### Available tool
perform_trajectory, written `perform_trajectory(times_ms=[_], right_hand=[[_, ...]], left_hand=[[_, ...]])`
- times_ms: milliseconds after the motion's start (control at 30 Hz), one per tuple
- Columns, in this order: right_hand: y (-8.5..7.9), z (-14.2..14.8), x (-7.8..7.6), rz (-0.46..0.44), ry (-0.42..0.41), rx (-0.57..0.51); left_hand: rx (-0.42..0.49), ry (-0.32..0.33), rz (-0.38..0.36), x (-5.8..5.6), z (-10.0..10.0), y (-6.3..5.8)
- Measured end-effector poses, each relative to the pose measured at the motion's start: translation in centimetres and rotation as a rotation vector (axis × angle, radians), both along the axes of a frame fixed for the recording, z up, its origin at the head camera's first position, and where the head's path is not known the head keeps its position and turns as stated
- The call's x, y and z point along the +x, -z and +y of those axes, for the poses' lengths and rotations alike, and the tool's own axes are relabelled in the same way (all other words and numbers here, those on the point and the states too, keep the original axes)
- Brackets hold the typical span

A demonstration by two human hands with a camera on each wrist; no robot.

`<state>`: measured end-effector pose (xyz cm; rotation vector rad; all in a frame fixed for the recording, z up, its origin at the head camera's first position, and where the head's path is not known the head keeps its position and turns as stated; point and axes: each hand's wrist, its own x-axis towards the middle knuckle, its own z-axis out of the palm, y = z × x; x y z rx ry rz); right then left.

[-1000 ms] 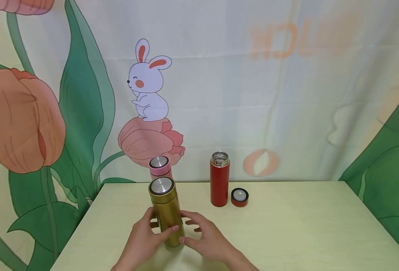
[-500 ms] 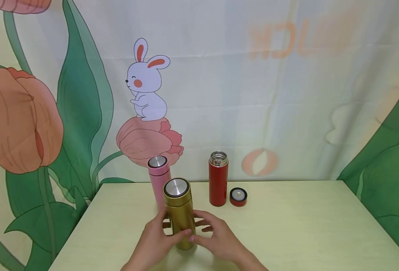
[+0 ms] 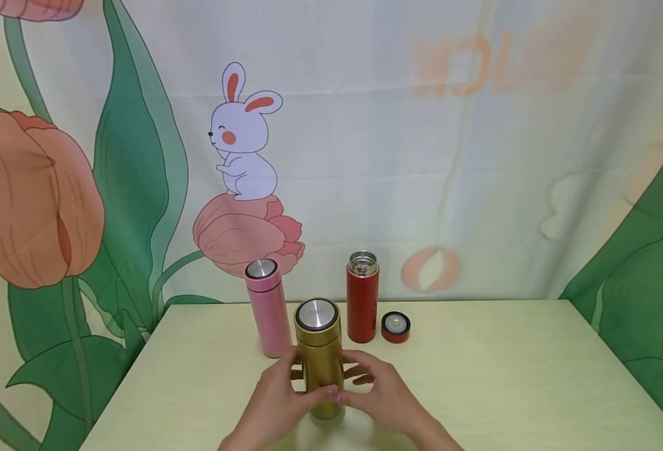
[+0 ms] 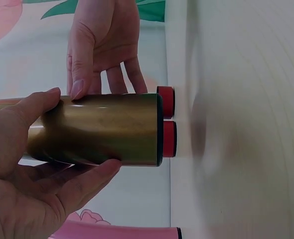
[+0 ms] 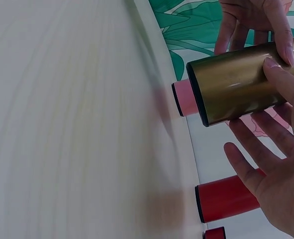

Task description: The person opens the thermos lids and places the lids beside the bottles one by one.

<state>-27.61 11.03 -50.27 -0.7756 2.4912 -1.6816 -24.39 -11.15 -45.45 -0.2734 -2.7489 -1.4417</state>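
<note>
A gold thermos bottle (image 3: 321,360) with a steel-topped lid is held upright between both hands. My left hand (image 3: 277,394) grips its left side, thumb across the front. From the right, my right hand (image 3: 384,391) holds the lower body between thumb and fingers, and the two thumb tips meet at the front. The wrist views show the base raised a little above the table, with a shadow below it. Behind to the left stands a pink thermos bottle (image 3: 269,313), lid on. A red thermos bottle (image 3: 362,307) stands uncapped behind to the right.
The red bottle's lid (image 3: 395,329) lies upside down just right of it, showing its pale inner side. The pale table (image 3: 506,369) ends at the back against a hanging cloth (image 3: 331,156) printed with tulips and a rabbit.
Both hands have carried the gold thermos bottle to the right and slightly nearer, from in front of the pink bottle to between the pink and red ones. The pink bottle now shows fully.
</note>
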Motion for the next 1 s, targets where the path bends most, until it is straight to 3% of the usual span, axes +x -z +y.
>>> perform_trajectory(times_ms=[467, 1000], right_hand=[[-0.6, 3.6, 0.5, -0.022, 0.028, 0.055], [-0.8, 6.6, 0.9, -0.061, 0.063, 0.108]], left_hand=[[0.031, 0.119, 0.020, -0.2, 2.6, 0.7], [0.066, 0.202, 0.009, -0.1, 5.2, 1.4]])
